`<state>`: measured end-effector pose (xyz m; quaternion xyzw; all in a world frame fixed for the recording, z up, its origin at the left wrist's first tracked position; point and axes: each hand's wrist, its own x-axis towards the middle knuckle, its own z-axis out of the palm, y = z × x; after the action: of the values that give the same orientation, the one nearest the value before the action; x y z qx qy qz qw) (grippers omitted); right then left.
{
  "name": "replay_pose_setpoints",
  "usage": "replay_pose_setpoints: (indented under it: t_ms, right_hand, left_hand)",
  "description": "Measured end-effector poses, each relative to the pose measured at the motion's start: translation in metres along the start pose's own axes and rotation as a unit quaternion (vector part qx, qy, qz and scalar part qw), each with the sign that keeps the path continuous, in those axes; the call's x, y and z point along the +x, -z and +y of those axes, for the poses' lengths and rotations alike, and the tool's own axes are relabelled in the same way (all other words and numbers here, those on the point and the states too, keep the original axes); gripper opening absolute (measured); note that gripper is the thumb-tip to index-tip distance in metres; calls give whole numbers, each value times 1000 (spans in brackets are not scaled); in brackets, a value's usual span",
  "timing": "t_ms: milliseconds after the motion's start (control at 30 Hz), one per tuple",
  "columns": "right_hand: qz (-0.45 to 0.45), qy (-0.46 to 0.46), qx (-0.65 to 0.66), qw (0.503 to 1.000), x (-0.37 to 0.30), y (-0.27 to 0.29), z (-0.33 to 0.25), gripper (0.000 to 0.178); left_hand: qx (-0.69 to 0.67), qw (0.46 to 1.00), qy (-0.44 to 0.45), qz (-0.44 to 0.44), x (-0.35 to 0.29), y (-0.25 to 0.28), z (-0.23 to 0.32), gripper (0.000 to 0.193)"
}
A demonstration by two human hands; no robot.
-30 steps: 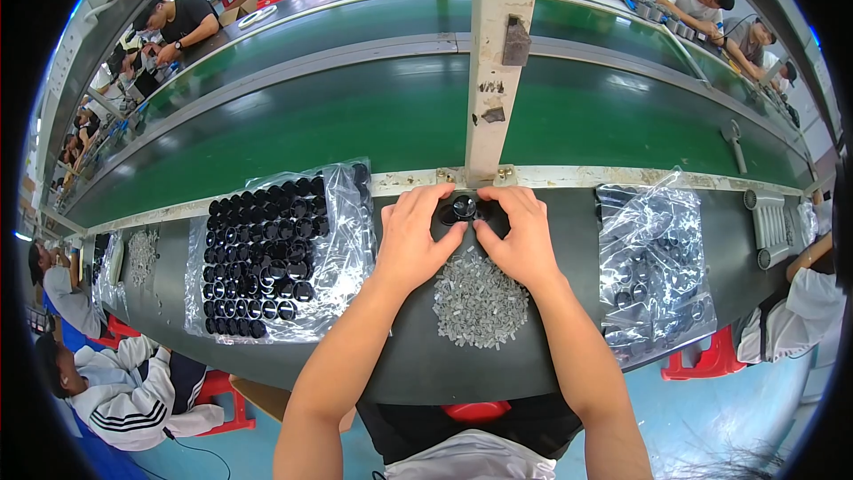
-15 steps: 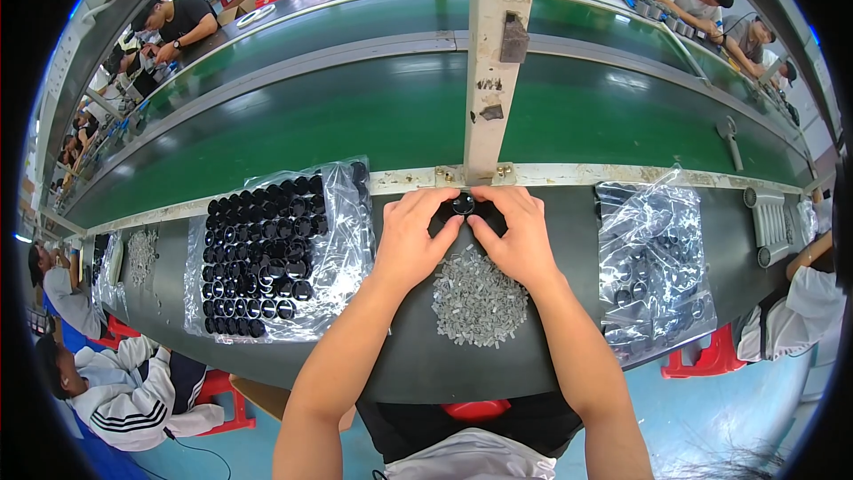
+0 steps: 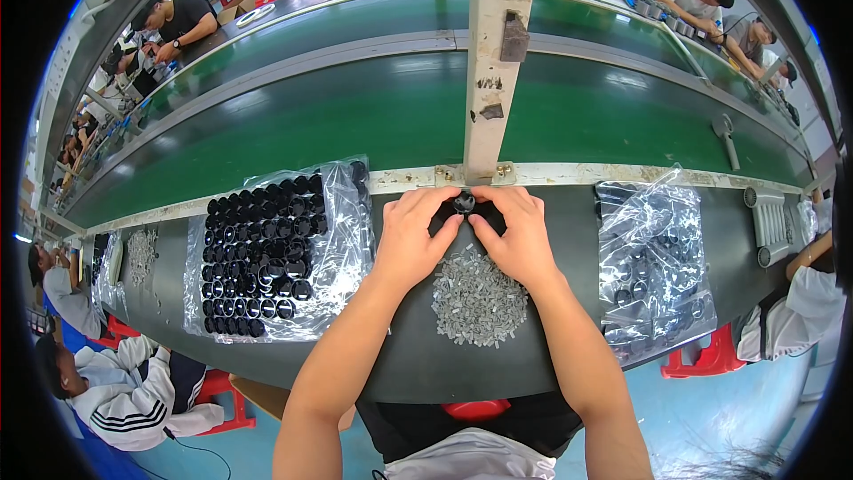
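Observation:
Between the fingertips of both my hands is a small round black cap [image 3: 464, 203], near the foot of the white post. My left hand [image 3: 416, 233] pinches it from the left, and my right hand [image 3: 514, 233] grips its other side. Just below my hands lies a heap of small clear-grey pieces [image 3: 480, 299] on the dark worktable [image 3: 418, 373]. To the left, many glossy black caps [image 3: 258, 249] stand in rows on a clear plastic bag [image 3: 342, 258]. On the right, another clear bag [image 3: 656, 258] holds or covers more dark round caps.
A white post [image 3: 484, 62] rises right beyond my hands. Behind the table's pale rail runs a green conveyor belt [image 3: 355, 116], with a metal tool [image 3: 727, 138] on it at right. Grey tubes [image 3: 771, 227] lie at the table's right end. Co-workers sit on both sides and across.
The black cap has tilted or turned slightly between my fingertips. My hands and arms hold nearly the same position.

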<state>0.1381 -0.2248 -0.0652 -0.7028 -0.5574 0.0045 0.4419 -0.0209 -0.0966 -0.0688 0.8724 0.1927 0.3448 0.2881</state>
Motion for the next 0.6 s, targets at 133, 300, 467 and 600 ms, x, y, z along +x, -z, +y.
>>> replay_pose_setpoints:
  t_ms: [133, 300, 467, 600]
  right_hand:
    - [4, -1, 4, 1000, 0, 1, 2, 39]
    - [0, 0, -1, 1000, 0, 1, 1, 40]
    - [2, 3, -2, 1000, 0, 1, 1, 40]
    - [3, 6, 1, 1000, 0, 0, 1, 36]
  left_hand:
    - [-3, 1000, -11, 9, 3, 1, 2, 40]
    - [-2, 1000, -17, 15, 4, 2, 3, 41]
    - [-5, 1000, 6, -15, 1, 2, 2, 47]
    - [-6, 1000, -11, -15, 1, 1, 4, 47]
